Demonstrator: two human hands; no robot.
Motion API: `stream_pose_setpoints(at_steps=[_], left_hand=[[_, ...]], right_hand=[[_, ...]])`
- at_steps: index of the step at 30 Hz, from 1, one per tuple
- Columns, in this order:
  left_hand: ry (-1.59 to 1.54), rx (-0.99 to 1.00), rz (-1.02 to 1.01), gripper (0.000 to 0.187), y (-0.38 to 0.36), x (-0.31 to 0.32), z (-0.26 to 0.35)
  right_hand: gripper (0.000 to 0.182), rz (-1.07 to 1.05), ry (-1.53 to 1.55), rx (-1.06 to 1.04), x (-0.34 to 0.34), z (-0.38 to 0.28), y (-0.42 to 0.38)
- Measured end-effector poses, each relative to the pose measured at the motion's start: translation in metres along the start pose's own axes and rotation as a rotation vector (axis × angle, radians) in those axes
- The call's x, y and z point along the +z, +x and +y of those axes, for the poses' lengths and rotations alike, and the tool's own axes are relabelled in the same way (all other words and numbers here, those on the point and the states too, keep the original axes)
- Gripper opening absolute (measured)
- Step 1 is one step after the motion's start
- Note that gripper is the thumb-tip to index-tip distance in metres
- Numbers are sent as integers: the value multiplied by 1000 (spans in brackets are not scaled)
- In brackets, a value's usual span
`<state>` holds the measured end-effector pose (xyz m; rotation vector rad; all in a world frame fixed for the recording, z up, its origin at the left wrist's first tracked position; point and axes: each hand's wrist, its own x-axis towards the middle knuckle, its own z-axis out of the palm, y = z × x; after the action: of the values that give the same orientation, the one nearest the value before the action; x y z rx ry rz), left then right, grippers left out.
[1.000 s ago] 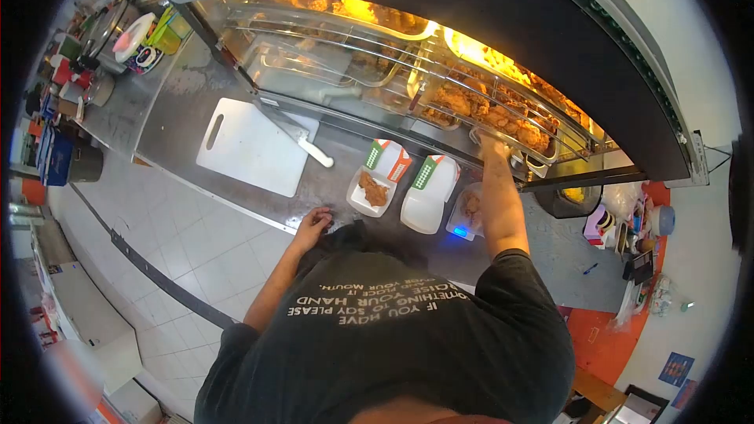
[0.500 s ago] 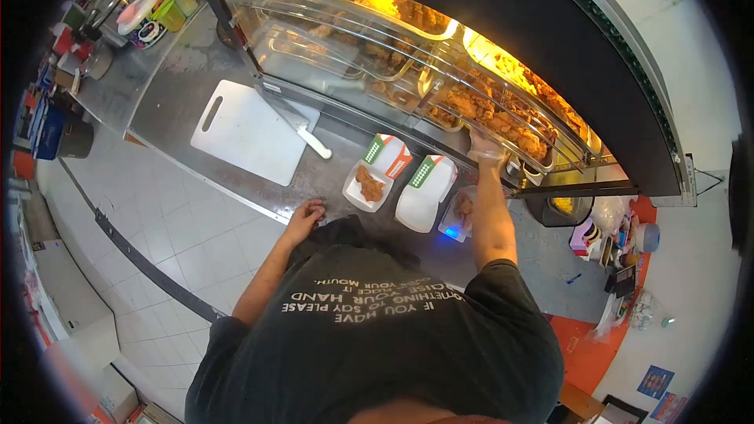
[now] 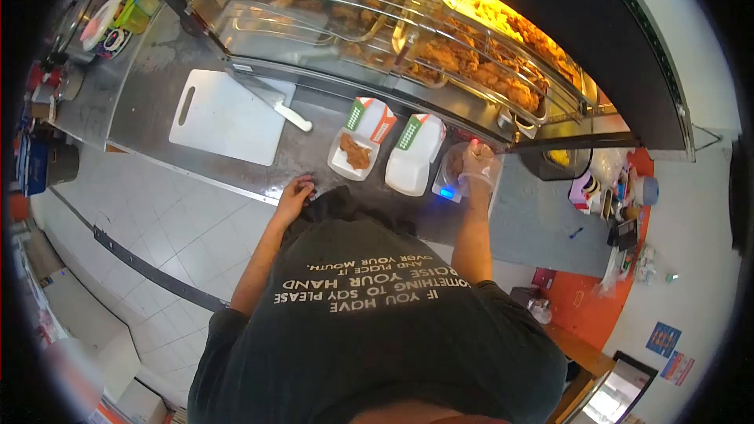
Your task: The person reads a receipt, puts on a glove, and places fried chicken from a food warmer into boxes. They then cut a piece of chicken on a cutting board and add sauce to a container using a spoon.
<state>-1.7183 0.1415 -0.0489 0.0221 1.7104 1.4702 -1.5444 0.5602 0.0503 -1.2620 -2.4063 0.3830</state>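
My right hand [image 3: 477, 165], in a clear plastic glove, is over a clear bowl [image 3: 451, 159] on a small scale [image 3: 446, 192] with a blue-lit display. Its fingers are bunched together; what they hold, if anything, is hidden. Brown fried chicken shows in the bowl beside the glove. At the counter's front edge rests my bare left hand [image 3: 295, 195], empty, its fingers loosely bent and slightly apart. Between my hands stand two lidded paper boxes, both open: the left box [image 3: 339, 166] holds a piece of fried chicken [image 3: 355, 154], and the other box [image 3: 408, 177] shows a bare white inside.
A white cutting board [image 3: 228, 122] lies to the left, with a white-handled knife [image 3: 292, 116] across its corner. Behind the counter, a heated glass cabinet [image 3: 330, 71] holds trays of fried chicken [image 3: 510, 86]. A black bin [image 3: 556, 165] and assorted packages stand at the right.
My right hand has come out of the cabinet and down to the bowl on the scale. My left hand stays at the counter edge. The camera view has shifted slightly.
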Motion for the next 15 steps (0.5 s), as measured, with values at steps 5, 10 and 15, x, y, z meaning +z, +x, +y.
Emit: stream_pose_setpoints(at_steps=[5,10,15], left_hand=[[39,17,-83,35,1,4,-2],[67,37,-91,36,-11,5,3],[-7,15,-51,37,-21,-5,-10]], right_hand=[[47,-205,-53,353,35,72,-17],[46,-224,332,594,93,157,1],[65,-310,884,839,53,133,5]])
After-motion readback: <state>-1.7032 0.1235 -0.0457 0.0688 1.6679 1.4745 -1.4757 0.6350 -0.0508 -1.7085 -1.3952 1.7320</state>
